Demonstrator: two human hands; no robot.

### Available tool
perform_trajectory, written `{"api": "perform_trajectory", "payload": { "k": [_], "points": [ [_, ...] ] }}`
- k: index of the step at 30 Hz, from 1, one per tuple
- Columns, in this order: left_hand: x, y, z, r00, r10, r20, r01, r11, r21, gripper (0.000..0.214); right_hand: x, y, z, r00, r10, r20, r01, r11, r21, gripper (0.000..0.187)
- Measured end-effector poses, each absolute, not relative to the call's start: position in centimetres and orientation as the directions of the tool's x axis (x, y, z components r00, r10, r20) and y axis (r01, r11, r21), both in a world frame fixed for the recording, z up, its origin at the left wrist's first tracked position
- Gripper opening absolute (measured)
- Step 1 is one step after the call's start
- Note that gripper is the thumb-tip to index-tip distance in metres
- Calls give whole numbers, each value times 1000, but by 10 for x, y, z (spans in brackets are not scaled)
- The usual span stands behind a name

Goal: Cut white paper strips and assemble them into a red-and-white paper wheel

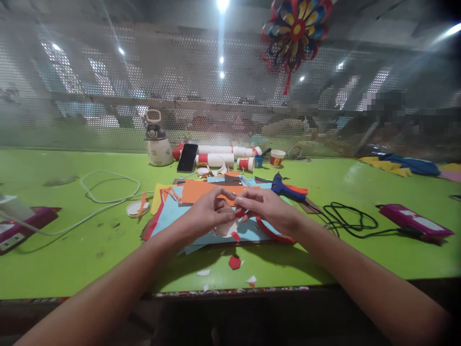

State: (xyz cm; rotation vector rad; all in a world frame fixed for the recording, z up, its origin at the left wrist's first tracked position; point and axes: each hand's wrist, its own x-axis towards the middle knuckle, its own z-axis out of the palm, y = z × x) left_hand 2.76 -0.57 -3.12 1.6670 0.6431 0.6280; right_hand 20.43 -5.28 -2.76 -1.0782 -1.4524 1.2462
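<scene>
My left hand [209,211] and my right hand [268,207] meet over a pile of coloured paper sheets [180,211] on the green table [72,240]. Both pinch a small red and white paper piece [237,213] between their fingertips. A curved red paper strip [268,233] hangs down below my right wrist. Small red and white paper scraps [234,262] lie on the table in front of the pile.
A blue glue gun [284,187] with a black cord [345,222] lies right of the pile. Behind stand a jug [157,144], a black phone [188,157], white rolls [216,154] and a small cup [277,157]. Pink boxes [414,220] sit at both sides, a white cable [108,197] left.
</scene>
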Motion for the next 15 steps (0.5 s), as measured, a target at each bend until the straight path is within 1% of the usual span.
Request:
{"api": "perform_trajectory", "payload": {
  "k": [2,4,10,15],
  "points": [
    [28,-5,-31,712,701,35,99,-149,984,34,201,-55,-26,-189,977,101,170,134,-976,17],
    [28,-3,-32,716,698,21,109,-141,984,37,197,-56,-25,-181,978,99,234,141,-962,15],
    [29,0,-35,720,694,14,145,-170,975,40,192,-58,-25,-164,985,45,221,81,-972,14],
    [28,-2,-32,733,680,-25,169,-146,975,45,190,-57,-28,-166,985,52,231,91,-969,12]
  ]
}}
